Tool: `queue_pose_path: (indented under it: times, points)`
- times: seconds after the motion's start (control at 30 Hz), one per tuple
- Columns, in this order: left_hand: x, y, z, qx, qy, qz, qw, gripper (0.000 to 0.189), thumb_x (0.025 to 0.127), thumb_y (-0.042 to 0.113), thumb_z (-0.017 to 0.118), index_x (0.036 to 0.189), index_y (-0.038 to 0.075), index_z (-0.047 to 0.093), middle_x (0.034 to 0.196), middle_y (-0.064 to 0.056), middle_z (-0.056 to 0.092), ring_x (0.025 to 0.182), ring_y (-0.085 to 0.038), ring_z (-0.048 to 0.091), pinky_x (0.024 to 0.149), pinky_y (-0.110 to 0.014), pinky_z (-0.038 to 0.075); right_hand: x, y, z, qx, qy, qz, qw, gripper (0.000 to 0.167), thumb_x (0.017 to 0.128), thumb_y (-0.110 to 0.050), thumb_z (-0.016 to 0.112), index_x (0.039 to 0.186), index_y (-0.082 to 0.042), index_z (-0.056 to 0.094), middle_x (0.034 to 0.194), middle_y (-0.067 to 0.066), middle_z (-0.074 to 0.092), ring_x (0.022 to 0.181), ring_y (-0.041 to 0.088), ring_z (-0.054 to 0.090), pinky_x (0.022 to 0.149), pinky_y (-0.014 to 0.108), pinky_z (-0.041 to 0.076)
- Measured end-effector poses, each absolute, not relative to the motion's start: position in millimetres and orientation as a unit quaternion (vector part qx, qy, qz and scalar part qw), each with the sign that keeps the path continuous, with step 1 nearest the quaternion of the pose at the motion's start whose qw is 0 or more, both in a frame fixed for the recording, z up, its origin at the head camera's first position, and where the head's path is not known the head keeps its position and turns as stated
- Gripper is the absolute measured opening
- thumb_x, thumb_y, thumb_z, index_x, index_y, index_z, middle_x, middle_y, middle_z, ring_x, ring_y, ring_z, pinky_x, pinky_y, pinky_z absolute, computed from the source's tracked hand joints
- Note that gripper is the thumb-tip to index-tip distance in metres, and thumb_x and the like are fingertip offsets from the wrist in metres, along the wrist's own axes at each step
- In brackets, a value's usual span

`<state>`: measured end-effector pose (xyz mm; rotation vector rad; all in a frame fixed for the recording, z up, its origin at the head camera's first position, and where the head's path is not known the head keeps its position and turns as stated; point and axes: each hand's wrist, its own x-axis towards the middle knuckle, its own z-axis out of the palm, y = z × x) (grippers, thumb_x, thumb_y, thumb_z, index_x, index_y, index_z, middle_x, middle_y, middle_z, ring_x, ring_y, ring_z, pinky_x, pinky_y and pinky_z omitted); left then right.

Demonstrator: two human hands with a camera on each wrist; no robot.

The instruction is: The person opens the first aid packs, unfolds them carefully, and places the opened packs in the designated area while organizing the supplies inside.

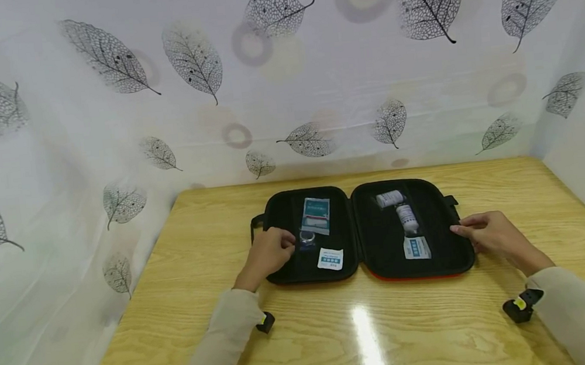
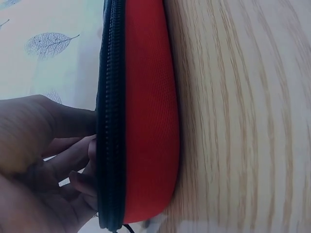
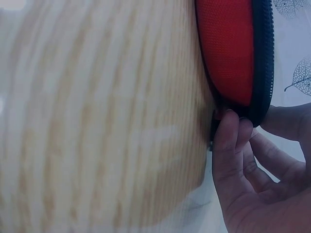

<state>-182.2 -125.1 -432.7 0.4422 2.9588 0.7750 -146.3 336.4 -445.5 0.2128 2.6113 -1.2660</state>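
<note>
An unfolded case (image 1: 357,241), black inside and red outside with a zipper edge, lies flat on the wooden table. My left hand (image 1: 271,252) reaches over the left half's rim; its fingertips are partly hidden in the left wrist view, so what they hold is unclear. Beside them is a small clear packet (image 1: 307,239) with a ring-like thing in it. The left half also bears a green-and-white packet (image 1: 317,214) and a white packet (image 1: 330,259). My right hand (image 1: 493,236) pinches the case's right rim, thumb on top, fingers below.
Two small white bottles, an upper bottle (image 1: 390,198) and a lower bottle (image 1: 407,219), lie in the case's right half above another white packet (image 1: 417,248). A handle loop (image 1: 257,222) sticks out at the left. A leaf-patterned curtain (image 1: 283,89) hangs behind the table (image 1: 307,339).
</note>
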Motion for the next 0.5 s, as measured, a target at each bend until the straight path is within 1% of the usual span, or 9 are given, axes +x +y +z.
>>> queue_pose_path:
  times: [0.1,0.23,0.33,0.5]
  points:
    - [-182.8,-123.3,-433.2,0.15,0.955,0.254,0.019,0.01,0.089,0.007,0.074,0.098,0.006,0.078,0.086,-0.001,0.075,0.08,-0.016,0.068,0.079,-0.039,0.057,-146.5,336.1,-445.8,0.074,0.892,-0.431,0.116,0.066,0.101,-0.038,0.062,0.131,0.02,0.052,0.098,0.012,0.066,0.074,0.017,0.059,0.062,0.03,0.057]
    - [-183.1,-122.0,-432.8,0.149,0.954,0.258,0.023,0.013,0.09,0.008,0.073,0.102,0.004,0.077,0.089,-0.002,0.076,0.085,-0.019,0.07,0.084,-0.042,0.056,-146.8,335.6,-446.2,0.077,0.893,-0.427,0.116,0.066,0.101,-0.038,0.063,0.131,0.019,0.052,0.1,0.014,0.066,0.075,0.018,0.059,0.062,0.03,0.057]
    - [-182.2,-123.8,-432.0,0.132,0.957,0.255,0.033,0.014,0.092,0.009,0.073,0.105,0.006,0.077,0.093,-0.003,0.076,0.089,-0.02,0.07,0.084,-0.042,0.057,-146.9,335.3,-446.5,0.077,0.894,-0.425,0.115,0.066,0.101,-0.039,0.062,0.131,0.019,0.052,0.101,0.016,0.066,0.076,0.019,0.059,0.063,0.03,0.057]
    - [-178.5,-129.2,-426.0,0.12,0.958,0.256,0.042,0.013,0.094,0.011,0.072,0.106,0.009,0.078,0.098,-0.004,0.075,0.092,-0.022,0.07,0.081,-0.043,0.057,-146.5,335.6,-446.3,0.073,0.896,-0.423,0.113,0.067,0.101,-0.039,0.062,0.131,0.02,0.051,0.098,0.014,0.065,0.076,0.019,0.059,0.062,0.03,0.057]
